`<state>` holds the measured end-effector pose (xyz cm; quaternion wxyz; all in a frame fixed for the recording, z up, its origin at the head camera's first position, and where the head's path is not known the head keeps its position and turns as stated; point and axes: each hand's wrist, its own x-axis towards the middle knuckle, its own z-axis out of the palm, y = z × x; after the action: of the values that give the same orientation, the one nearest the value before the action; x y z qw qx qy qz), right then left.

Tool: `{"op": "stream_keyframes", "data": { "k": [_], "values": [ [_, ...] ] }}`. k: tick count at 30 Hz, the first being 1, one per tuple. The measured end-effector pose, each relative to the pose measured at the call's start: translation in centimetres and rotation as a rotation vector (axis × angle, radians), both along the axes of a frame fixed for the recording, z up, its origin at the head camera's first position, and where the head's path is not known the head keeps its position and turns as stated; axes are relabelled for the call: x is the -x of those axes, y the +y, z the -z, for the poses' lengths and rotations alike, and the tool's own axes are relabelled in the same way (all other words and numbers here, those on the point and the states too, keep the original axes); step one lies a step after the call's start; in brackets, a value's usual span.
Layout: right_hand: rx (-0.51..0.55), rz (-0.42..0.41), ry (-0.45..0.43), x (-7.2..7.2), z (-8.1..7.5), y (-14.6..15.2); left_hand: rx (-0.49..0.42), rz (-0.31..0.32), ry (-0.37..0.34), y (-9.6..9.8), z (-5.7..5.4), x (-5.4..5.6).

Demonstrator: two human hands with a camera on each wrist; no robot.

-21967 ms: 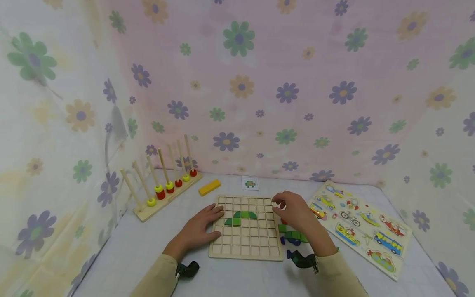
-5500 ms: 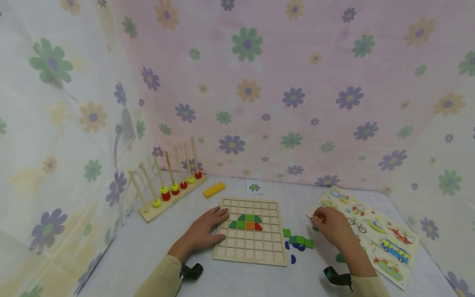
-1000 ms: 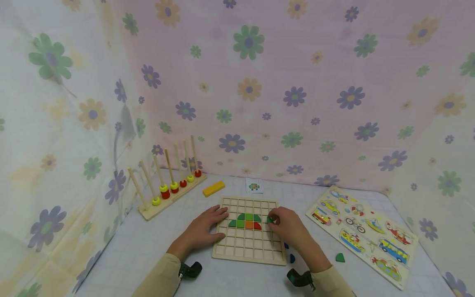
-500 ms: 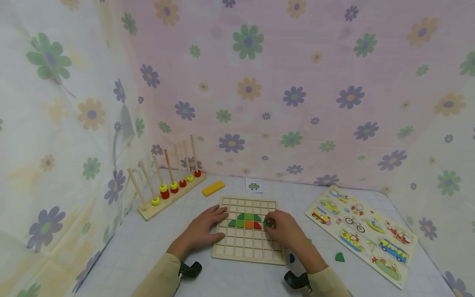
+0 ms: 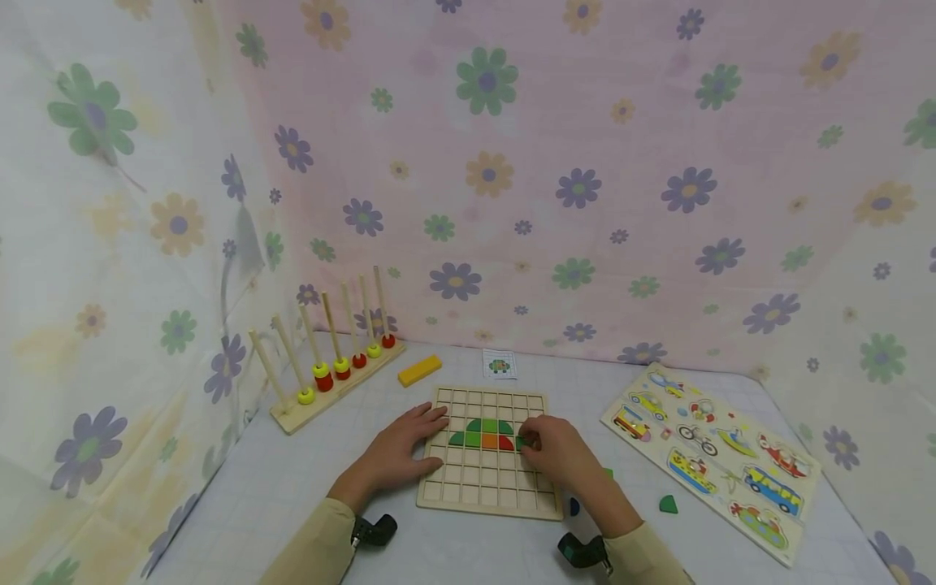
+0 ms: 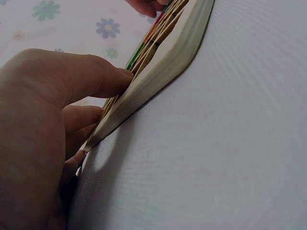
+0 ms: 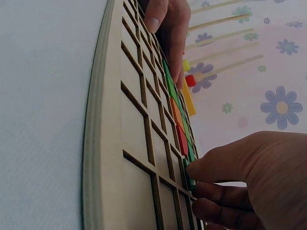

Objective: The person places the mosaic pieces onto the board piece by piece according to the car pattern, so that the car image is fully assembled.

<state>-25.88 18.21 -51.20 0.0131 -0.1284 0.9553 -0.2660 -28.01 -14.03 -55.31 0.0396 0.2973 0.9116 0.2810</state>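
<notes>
A wooden grid board (image 5: 475,494) lies on the table, with green pieces, an orange square (image 5: 489,441) and a red rounded piece (image 5: 506,443) in its middle cells. My left hand (image 5: 398,447) rests on the board's left edge, fingers outstretched; the left wrist view shows its thumb (image 6: 108,79) on the rim. With thumb and fingertips my right hand (image 5: 554,449) pinches a dark green piece (image 5: 520,443) at the cell right of the red one. In the right wrist view this green piece (image 7: 187,167) sits low in the cell, partly hidden by the thumb.
A rod stand with red and yellow beads (image 5: 329,386) and a yellow block (image 5: 420,370) stand at back left. A turtle pattern card (image 5: 500,365) lies behind the board. To the right are a vehicle puzzle (image 5: 712,455), a loose green piece (image 5: 669,504) and a blue piece (image 5: 574,507).
Orange and red pieces have joined the green ones in the grid. My right hand has brought a green piece from the right and lowered it beside the red one. The left hand stays put.
</notes>
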Motion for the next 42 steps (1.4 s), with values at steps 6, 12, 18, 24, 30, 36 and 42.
{"op": "stream_keyframes", "data": {
  "k": [6, 12, 18, 24, 30, 36, 42],
  "values": [
    [0.006, -0.013, 0.004, 0.0, 0.1, 0.0, -0.004, 0.004, 0.01, 0.0, -0.1, 0.0],
    [0.018, -0.013, 0.003, -0.1, -0.1, 0.2, -0.014, 0.011, 0.005, 0.0, -0.3, -0.1],
    [0.029, 0.025, 0.013, 0.1, -0.5, 0.7, -0.016, 0.012, 0.007, 0.1, -0.4, -0.2],
    [0.027, 0.047, 0.039, 0.3, -1.2, 2.1, -0.013, 0.012, 0.009, 0.0, -0.3, -0.1],
    [0.029, 0.022, 0.094, 0.5, -1.9, 3.5, -0.014, 0.012, 0.015, -0.1, -0.1, -0.1],
    [0.012, 0.042, 0.067, 0.5, -2.8, 4.9, -0.009, 0.006, 0.014, -0.2, 0.1, 0.0],
    [-0.033, 0.07, 0.027, -0.2, -3.3, 6.5, 0.002, 0.002, 0.005, 0.0, 0.1, 0.1]
  ]
}}
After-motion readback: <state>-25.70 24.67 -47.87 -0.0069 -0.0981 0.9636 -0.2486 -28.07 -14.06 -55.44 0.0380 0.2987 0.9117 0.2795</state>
